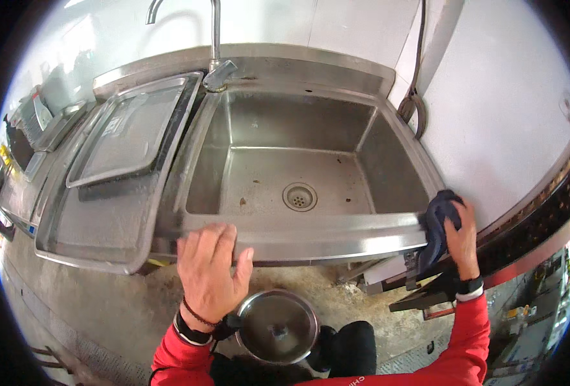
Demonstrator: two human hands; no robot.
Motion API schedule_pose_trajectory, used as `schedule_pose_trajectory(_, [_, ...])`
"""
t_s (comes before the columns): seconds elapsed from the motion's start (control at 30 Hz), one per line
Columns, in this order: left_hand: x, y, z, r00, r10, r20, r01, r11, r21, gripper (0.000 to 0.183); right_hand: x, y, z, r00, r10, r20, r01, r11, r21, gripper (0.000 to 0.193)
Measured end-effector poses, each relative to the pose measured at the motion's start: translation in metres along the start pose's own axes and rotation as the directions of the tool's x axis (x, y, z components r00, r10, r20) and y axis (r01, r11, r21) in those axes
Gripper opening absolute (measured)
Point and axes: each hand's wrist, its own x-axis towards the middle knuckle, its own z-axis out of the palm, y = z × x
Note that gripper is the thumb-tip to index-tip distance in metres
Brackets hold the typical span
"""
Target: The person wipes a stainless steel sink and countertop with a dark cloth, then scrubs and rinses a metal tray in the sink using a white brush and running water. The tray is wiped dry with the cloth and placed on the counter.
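Our red fabric sleeves lead to our left hand, grip released beside the rectangular silver steel sink, and right hand, grasping crumpled navy cloth.

Reading a clock face from the basin's middle, I have the dark blue cloth at four o'clock, bunched in the right hand and hanging over the edge of the steel sink. I see that sink's basin rectangular and deep, its round drain toward six, dark scraps scattered near three, four and eight. The left hand is at seven by the rim; I can't tell if they touch.
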Motion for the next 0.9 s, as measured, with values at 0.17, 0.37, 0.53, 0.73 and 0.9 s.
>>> schedule_pose_trajectory(0.17, [0.024,0.001,-0.011,0.98,-0.14,0.138,0.158,0.98,-0.124,0.016,0.015,-0.014,-0.01,0.977,0.105,0.183,-0.089,0.992,-0.094,0.045])
schedule_pose_trajectory(0.37, [0.045,0.013,0.004,0.899,-0.415,0.142,0.423,0.906,-0.03,0.015,0.02,-0.045,-0.027,0.916,0.277,0.291,-0.213,0.949,-0.232,0.059])
schedule_pose_trajectory(0.53, [0.053,0.02,0.008,0.889,-0.378,0.259,0.376,0.925,0.058,0.024,0.024,-0.054,-0.005,0.897,0.366,0.248,-0.259,0.889,-0.378,0.048])
schedule_pose_trajectory(0.73, [0.057,0.018,0.008,0.855,-0.386,0.346,0.38,0.921,0.088,0.024,0.061,-0.041,0.027,0.875,0.395,0.279,-0.253,0.867,-0.43,0.052])
schedule_pose_trajectory(0.9, [0.062,0.015,0.011,0.819,-0.421,0.39,0.408,0.905,0.119,0.015,0.111,-0.022,0.067,0.945,0.213,0.248,-0.129,0.94,-0.317,0.054])
